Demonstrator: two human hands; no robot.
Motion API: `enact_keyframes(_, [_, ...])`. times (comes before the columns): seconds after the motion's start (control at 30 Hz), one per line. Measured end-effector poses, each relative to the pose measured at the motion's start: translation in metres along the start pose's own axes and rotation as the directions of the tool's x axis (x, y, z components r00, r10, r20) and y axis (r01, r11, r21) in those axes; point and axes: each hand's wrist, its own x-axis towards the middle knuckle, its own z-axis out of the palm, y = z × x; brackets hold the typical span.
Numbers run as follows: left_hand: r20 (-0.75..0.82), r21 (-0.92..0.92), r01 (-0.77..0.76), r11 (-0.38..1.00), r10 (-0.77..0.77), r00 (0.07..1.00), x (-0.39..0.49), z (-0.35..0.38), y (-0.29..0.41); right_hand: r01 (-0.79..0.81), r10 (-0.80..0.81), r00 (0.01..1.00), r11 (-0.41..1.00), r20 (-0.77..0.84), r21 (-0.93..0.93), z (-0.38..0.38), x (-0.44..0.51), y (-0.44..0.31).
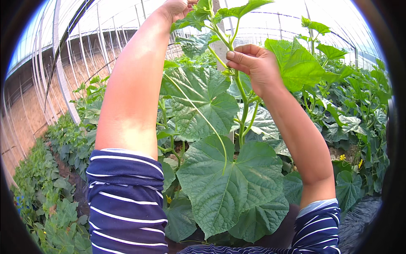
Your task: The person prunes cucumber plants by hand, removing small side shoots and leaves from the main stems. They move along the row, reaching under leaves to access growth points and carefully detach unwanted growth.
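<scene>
A tall cucumber vine (242, 98) with broad, toothed leaves stands right in front of me. My right hand (253, 60) pinches its green stem between thumb and fingers, just below the growing top. Raised at the upper edge, my left hand (177, 9) is partly cut off by the picture and partly behind a young leaf (192, 19); what its fingers hold is hidden. A thin pale tendril (198, 109) droops across a large upper leaf (187, 119) and ends over a bigger lower leaf (222, 197).
Dense rows of vines grow on the left (60, 219) and right (358, 92), some with yellow flowers (342, 157). Dark plastic film (361, 222) covers ground at lower right. A leaning pale post (60, 70) and an earthen wall (85, 60) stand at left under the greenhouse cover.
</scene>
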Motion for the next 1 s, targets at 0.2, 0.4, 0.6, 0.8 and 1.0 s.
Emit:
enact_keyframes(0.2, [0.207, -0.052, 0.101, 0.994, -0.088, 0.974, -0.022, 0.014, -0.026, -0.053, 0.08, 0.932, 0.995, -0.355, 0.085, -0.015, 0.033, 0.008])
enact_keyframes(0.4, [0.22, 0.724, -0.102, 0.682, -0.088, 0.972, -0.05, 0.069, -0.019, -0.137, 0.089, 0.931, 0.984, -0.355, -0.11, -0.013, 0.044, 0.036])
enact_keyframes(0.6, [-0.035, 0.953, -0.214, 0.213, 0.781, 0.624, -0.088, 0.06, -0.051, -0.192, 0.169, 0.965, 0.976, -0.199, -0.099, -0.02, 0.034, 0.048])
enact_keyframes(0.8, [-0.344, 0.301, 0.225, 0.927, -0.114, 0.932, -0.09, 0.054, -0.084, -0.184, 0.162, 0.974, 0.974, -0.157, -0.135, -0.018, 0.035, 0.053])
enact_keyframes(1.0, [-0.365, 0.0, 0.167, 0.986, -0.155, 0.918, -0.078, 0.05, -0.09, -0.189, 0.169, 0.974, 0.973, -0.148, -0.135, -0.012, 0.037, 0.057])
